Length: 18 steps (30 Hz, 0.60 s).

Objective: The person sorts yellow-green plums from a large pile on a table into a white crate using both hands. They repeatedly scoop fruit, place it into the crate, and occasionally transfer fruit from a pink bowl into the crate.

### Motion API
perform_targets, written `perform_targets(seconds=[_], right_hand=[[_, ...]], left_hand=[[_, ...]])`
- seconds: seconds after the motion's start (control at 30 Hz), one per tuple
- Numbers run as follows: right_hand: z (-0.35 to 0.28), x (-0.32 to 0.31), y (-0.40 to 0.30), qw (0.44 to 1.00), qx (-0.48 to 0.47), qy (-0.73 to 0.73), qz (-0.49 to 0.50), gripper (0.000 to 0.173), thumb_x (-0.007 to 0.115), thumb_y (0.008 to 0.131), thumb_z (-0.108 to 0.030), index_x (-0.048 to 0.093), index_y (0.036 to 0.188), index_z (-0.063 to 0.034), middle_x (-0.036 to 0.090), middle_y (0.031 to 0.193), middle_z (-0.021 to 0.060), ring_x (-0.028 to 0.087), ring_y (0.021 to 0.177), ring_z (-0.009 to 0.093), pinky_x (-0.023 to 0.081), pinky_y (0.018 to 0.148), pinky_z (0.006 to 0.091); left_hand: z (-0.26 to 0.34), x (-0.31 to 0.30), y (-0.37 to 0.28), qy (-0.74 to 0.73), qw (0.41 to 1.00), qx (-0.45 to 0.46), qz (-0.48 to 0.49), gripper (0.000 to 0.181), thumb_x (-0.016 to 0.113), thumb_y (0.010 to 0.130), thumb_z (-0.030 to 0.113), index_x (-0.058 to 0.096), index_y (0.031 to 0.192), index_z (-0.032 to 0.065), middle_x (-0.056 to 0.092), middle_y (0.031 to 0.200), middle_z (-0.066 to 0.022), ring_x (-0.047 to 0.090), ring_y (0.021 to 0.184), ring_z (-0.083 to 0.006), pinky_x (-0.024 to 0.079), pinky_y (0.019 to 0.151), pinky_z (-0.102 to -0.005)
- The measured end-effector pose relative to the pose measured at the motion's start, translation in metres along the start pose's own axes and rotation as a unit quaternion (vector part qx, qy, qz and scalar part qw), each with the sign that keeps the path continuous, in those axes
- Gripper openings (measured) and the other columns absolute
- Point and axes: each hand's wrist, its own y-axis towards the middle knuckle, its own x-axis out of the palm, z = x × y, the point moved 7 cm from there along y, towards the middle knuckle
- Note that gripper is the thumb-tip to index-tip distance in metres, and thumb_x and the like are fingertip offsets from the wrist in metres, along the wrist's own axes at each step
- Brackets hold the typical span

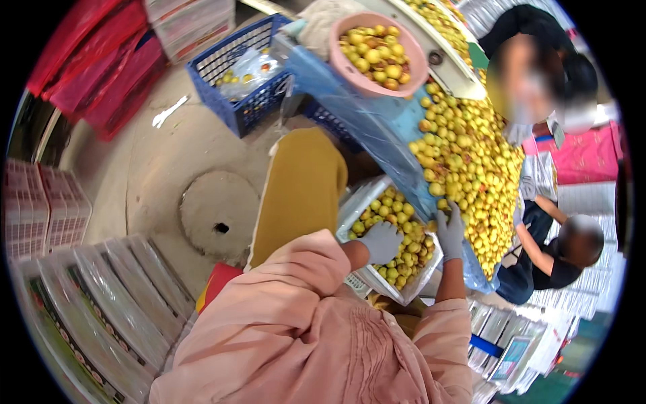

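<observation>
My left hand point(381, 243), in a grey glove, rests palm down on small round yellow-green fruits point(398, 207) with brownish blotches. They fill a crate with a pale liner point(421, 290) in front of my lap; the fingertips are partly lost among them. My right hand point(450, 233), gloved alike, is at the near edge of a large fruit pile point(469, 161) heaped on a table covered in blue plastic sheet point(348, 106). Its fingertips touch a fruit at the pile's edge; whether they grip it is unclear.
A pink basin point(337, 55) of fruits stands on the table by a pale sorting chute point(429, 45). On the floor is a blue crate point(237, 113) with fruits and a plastic bag. Gloved co-workers point(547, 257) sit across the pile. Wrapped boxes point(101, 313) stand at lower left.
</observation>
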Motion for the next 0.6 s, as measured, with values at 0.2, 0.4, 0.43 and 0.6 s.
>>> perform_targets(seconds=[0.2,0.4,0.43,0.6], right_hand=[[-0.009,-0.042,-0.059,0.991,-0.003,0.092,0.098,0.04,0.069,0.093,-0.022,0.062,0.128,-0.0034,0.066,0.122,0.0191,0.062,0.115,0.037,0.048,0.1,0.0424],[0.112,-0.069,-0.07,0.954,0.181,-0.012,0.237,0.043,0.066,0.094,-0.035,0.063,0.128,-0.0091,0.066,0.116,0.0187,0.061,0.111,0.038,0.047,0.098,0.0449],[0.126,-0.06,-0.066,0.957,0.193,-0.054,0.209,0.045,0.065,0.094,-0.038,0.063,0.129,-0.01,0.066,0.115,0.0192,0.061,0.11,0.039,0.047,0.098,0.0456],[0.108,-0.039,-0.001,0.972,0.186,0.037,0.139,0.055,0.063,0.091,-0.054,0.064,0.129,-0.015,0.066,0.118,0.0166,0.064,0.109,0.039,0.05,0.094,0.0466]], left_hand=[[0.011,-0.131,0.027,-0.148,0.934,0.067,0.317,0.014,0.061,0.091,0.014,0.069,0.1,0.0059,0.068,0.101,-0.0203,0.064,0.103,-0.0395,0.05,0.09,-0.0492],[-0.013,-0.18,0.115,0.074,0.936,0.05,0.341,0.026,0.066,0.091,0.023,0.069,0.112,0.007,0.068,0.11,-0.0169,0.06,0.105,-0.0397,0.049,0.092,-0.0482],[-0.023,-0.17,0.133,0.111,0.952,0.009,0.286,0.028,0.065,0.092,0.028,0.069,0.112,0.0079,0.068,0.109,-0.0164,0.06,0.104,-0.0391,0.051,0.088,-0.0485],[0.004,-0.142,0.164,0.163,0.959,0.006,0.234,0.038,0.064,0.094,0.042,0.07,0.116,0.0122,0.068,0.112,-0.0143,0.064,0.102,-0.0365,0.052,0.088,-0.0468]])
